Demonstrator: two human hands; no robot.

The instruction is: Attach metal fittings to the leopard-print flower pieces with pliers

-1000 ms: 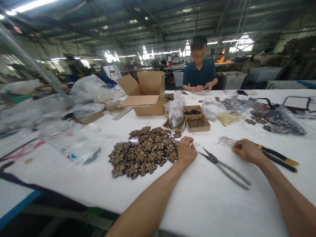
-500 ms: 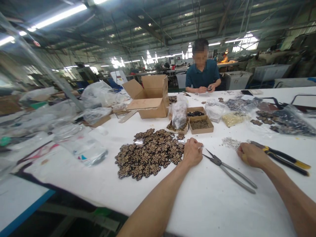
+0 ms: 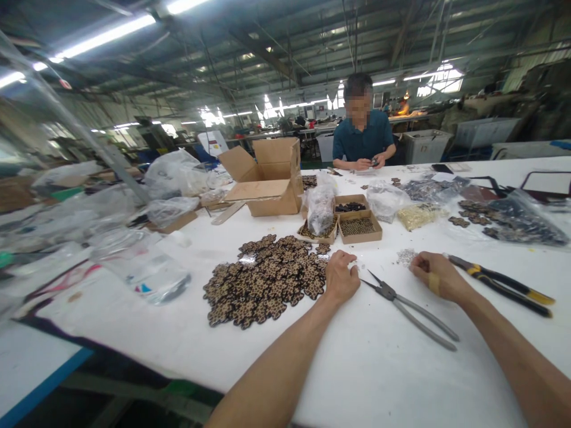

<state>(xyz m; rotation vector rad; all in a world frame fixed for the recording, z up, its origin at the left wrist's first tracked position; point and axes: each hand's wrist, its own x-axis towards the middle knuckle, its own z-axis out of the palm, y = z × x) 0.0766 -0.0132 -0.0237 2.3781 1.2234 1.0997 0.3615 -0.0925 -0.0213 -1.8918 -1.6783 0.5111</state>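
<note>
Over on the left, a clear plastic bag (image 3: 158,273) sits on the white counter (image 3: 134,333); next, a heap of leopard-patterned pieces (image 3: 265,282). Right beside it, the left hand (image 3: 342,278), fingers curled, grip unclear! Grey pliers (image 3: 387,290) lie between the hands. Small shiny bits (image 3: 405,256) now, the right hand (image 3: 437,276) at their edge, fingertips bunched, contents hidden; then yellow-and-black pliers (image 3: 475,270).

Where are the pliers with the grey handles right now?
In the head view, the grey pliers lie right of centre on the white table, between the left hand and the right hand, with their tips nearer the left one.
</note>
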